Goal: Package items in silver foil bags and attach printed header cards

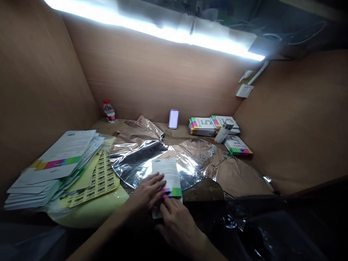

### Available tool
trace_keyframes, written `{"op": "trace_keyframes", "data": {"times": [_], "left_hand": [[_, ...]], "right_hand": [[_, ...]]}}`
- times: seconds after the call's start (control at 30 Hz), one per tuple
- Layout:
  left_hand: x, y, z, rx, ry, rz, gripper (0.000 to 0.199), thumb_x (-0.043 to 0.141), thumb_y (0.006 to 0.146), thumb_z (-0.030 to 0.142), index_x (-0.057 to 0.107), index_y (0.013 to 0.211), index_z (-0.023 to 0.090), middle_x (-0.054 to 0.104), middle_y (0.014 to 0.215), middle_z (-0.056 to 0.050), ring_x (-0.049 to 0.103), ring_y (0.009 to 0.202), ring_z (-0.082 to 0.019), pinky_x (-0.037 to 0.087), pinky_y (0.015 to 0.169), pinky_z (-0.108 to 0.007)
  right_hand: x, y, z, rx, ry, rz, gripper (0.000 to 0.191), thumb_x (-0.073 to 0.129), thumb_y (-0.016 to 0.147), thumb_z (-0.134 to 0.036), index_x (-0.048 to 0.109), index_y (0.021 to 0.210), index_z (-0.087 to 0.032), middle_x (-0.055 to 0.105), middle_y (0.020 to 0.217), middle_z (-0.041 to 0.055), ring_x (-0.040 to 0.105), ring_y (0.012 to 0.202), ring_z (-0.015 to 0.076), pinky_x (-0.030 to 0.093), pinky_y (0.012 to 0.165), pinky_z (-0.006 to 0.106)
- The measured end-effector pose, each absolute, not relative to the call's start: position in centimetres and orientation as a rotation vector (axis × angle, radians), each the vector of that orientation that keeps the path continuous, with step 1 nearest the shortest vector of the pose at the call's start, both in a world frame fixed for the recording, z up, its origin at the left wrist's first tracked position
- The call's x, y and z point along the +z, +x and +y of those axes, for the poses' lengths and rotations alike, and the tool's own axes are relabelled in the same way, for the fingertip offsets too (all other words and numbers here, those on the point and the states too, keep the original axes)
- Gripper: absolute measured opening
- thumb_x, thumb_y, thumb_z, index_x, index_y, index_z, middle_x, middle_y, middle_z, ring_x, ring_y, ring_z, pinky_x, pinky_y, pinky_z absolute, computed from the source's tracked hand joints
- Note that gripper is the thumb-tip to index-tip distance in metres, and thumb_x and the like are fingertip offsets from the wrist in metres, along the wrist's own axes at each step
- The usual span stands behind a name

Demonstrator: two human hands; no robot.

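Note:
A flat white printed packet (168, 173) lies at the front edge of the silver sheet, with small text, a barcode at its top and a pink-to-green colour band low down. My left hand (149, 190) rests on its left side, fingers stretched across the surface. At the lower edge, below the colour band, my right hand (176, 219) has its fingers curled and pressed on the packet. The right thumb is partly hidden, and the packet's lower end is mostly covered by both hands.
Left stands a pile of similar packets (61, 145) beside yellow barcode label sheets (102, 177). Crumpled silver foil (187, 150) covers the middle. Behind are a bottle (109, 112), a phone (173, 119), stacked packets (202, 125) and a white flask (223, 131). Wooden walls enclose the bench.

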State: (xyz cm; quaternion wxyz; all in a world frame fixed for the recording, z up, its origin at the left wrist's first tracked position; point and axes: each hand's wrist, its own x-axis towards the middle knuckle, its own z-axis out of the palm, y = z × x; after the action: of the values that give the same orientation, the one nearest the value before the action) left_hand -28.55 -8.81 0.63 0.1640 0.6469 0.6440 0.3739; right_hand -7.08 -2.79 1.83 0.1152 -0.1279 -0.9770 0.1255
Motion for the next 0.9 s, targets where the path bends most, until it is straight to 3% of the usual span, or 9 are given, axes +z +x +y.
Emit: {"op": "trace_keyframes", "data": {"times": [0.07,0.17,0.23,0.33,0.4,0.53,0.63,0.73,0.9], "left_hand": [[-0.1,-28.6,-9.8,0.677,2.18,1.875,0.053,0.06,0.1,0.045,0.055,0.149,0.026,0.044,0.162,-0.011,0.033,0.153,-0.039,0.032,0.122,-0.064],[-0.6,-28.0,-10.7,0.491,2.356,1.932,0.067,0.062,0.098,0.051,0.047,0.155,0.02,0.037,0.165,-0.015,0.028,0.155,-0.041,0.034,0.121,-0.064],[-0.6,-27.6,-11.0,0.465,2.394,1.932,0.078,0.063,0.094,0.06,0.046,0.155,0.016,0.037,0.164,-0.018,0.03,0.153,-0.041,0.035,0.121,-0.063],[-0.6,-26.8,-11.6,0.516,2.399,1.933,0.09,0.068,0.083,0.073,0.054,0.146,0.01,0.04,0.162,-0.023,0.034,0.151,-0.044,0.039,0.118,-0.064],[-0.7,-26.2,-11.9,0.606,2.359,1.961,0.079,0.071,0.082,0.07,0.063,0.133,0.01,0.045,0.159,-0.023,0.034,0.151,-0.045,0.042,0.117,-0.063],[-1.4,-25.3,-11.9,0.896,2.136,2.067,0.028,0.056,0.102,0.039,0.071,0.096,0.017,0.063,0.144,-0.015,0.042,0.149,-0.037,0.046,0.116,-0.058],[-1.9,-24.8,-11.3,1.066,1.893,2.156,0.032,0.05,0.105,0.031,0.069,0.081,0.02,0.07,0.134,-0.011,0.055,0.138,-0.03,0.05,0.113,-0.052],[-1.9,-24.4,-10.7,1.088,1.723,2.243,0.034,0.054,0.101,0.034,0.065,0.072,0.021,0.068,0.132,-0.012,0.062,0.128,-0.03,0.055,0.107,-0.05],[-1.7,-24.2,-10.2,1.022,1.751,2.279,0.026,0.056,0.097,0.03,0.067,0.076,0.02,0.064,0.128,-0.014,0.062,0.12,-0.032,0.057,0.102,-0.051]], "right_hand": [[1.3,-5.7,-2.4,0.36,-0.292,-2.799,0.066,0.076,0.087,-0.053,0.058,0.14,-0.018,0.062,0.141,0.0169,0.056,0.129,0.0354,0.045,0.109,0.052],[0.1,-4.5,-0.3,0.25,-0.208,-2.804,0.087,0.077,0.087,-0.044,0.038,0.158,-0.015,0.044,0.161,0.0183,0.039,0.148,0.0378,0.033,0.12,0.056],[-1.2,-4.3,1.4,0.211,-0.16,-2.796,0.074,0.069,0.092,-0.026,0.039,0.158,-0.014,0.048,0.159,0.0166,0.041,0.148,0.0331,0.034,0.12,0.051],[-2.4,-4.2,3.1,0.289,-0.108,-2.698,0.049,0.062,0.094,-0.014,0.057,0.143,-0.016,0.062,0.147,0.0135,0.053,0.139,0.029,0.041,0.113,0.046],[-2.3,-4.3,3.7,0.437,-0.11,-2.629,0.035,0.064,0.094,-0.015,0.066,0.128,-0.019,0.068,0.139,0.0105,0.057,0.133,0.0276,0.043,0.109,0.044],[-0.6,-5.1,3.7,0.737,-0.374,-2.558,0.004,0.067,0.097,-0.023,0.07,0.096,-0.025,0.075,0.112,0.002,0.064,0.112,0.0235,0.041,0.099,0.042],[0.3,-6.1,3.3,0.809,-0.692,-2.495,0.007,0.065,0.099,-0.027,0.066,0.093,-0.024,0.072,0.096,0.001,0.062,0.097,0.0223,0.038,0.092,0.041],[0.6,-7.0,2.9,0.785,-0.849,-2.478,0.004,0.068,0.097,-0.025,0.065,0.098,-0.022,0.069,0.097,0.002,0.06,0.094,0.0229,0.036,0.091,0.04],[1.0,-7.7,2.7,0.69,-0.903,-2.588,0.007,0.069,0.096,-0.025,0.063,0.095,-0.022,0.07,0.093,0.0007,0.061,0.09,0.0233,0.034,0.087,0.039]]}}
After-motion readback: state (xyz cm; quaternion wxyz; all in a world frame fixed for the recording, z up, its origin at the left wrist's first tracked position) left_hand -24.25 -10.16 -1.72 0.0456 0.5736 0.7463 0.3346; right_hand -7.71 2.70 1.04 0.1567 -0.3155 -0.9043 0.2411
